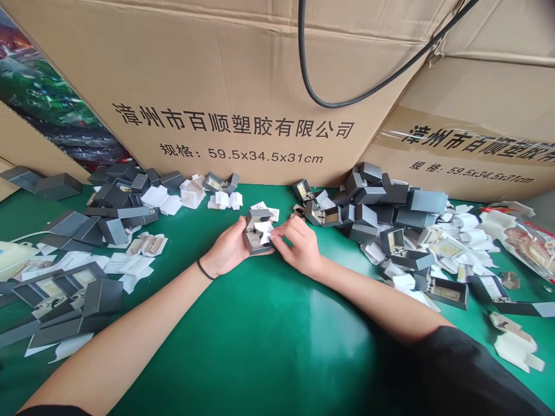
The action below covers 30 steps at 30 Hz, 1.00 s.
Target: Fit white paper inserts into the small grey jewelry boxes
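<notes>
Thumb and fingers of the left hand (228,245) curl around a small grey box (254,238), in the middle of the scene, above the green surface (243,341). Its lid is raised. The right hand (302,242) brings thumb and index finger together on the edge of a white piece (266,231) at the mouth of this box; whether the piece is loose or joined to the lining, I cannot tell well at this small size.

In my judgement, the white piece could tear or bend, if it is pulled sideways while one edge is caught inside. The box could also turn, because only one of the hands supports it. On the right, a pile of boxes (373,196) and white papers (451,245) lie near the forearm (373,297); a wide movement of the elbow might push some of them away.
</notes>
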Tool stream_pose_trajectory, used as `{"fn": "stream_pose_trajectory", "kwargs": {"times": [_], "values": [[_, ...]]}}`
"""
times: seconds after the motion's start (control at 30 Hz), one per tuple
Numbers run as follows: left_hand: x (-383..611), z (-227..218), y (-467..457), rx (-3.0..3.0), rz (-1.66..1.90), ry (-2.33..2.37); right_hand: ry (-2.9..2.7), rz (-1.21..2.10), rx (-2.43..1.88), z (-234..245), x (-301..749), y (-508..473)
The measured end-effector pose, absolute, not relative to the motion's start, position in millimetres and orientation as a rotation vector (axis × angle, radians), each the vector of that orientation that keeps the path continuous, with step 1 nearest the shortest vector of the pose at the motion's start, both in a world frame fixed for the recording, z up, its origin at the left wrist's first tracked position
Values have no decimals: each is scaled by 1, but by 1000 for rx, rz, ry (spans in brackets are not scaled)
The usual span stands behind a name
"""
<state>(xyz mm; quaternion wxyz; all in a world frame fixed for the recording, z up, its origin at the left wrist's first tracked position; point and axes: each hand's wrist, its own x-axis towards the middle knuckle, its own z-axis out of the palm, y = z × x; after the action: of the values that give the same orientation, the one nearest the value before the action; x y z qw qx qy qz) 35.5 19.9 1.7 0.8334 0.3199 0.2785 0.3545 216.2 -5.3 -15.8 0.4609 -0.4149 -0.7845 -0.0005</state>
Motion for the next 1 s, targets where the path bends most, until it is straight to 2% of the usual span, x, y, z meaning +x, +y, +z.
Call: {"fn": "stream_pose_trajectory", "kwargs": {"times": [0.37, 0.57, 0.77, 1.0], "values": [[41, 0, 13, 669, 664, 612, -2165, -180, -1095, -18, 215, -6], [42, -3, 13, 676, 676, 575, -2224, -168, -1070, -20, 217, -7], [43, -2, 14, 668, 713, 574, -2342, -237, -862, -18, 220, -8], [43, -1, 14, 666, 704, 607, -2356, -195, -920, -24, 215, -5]]}}
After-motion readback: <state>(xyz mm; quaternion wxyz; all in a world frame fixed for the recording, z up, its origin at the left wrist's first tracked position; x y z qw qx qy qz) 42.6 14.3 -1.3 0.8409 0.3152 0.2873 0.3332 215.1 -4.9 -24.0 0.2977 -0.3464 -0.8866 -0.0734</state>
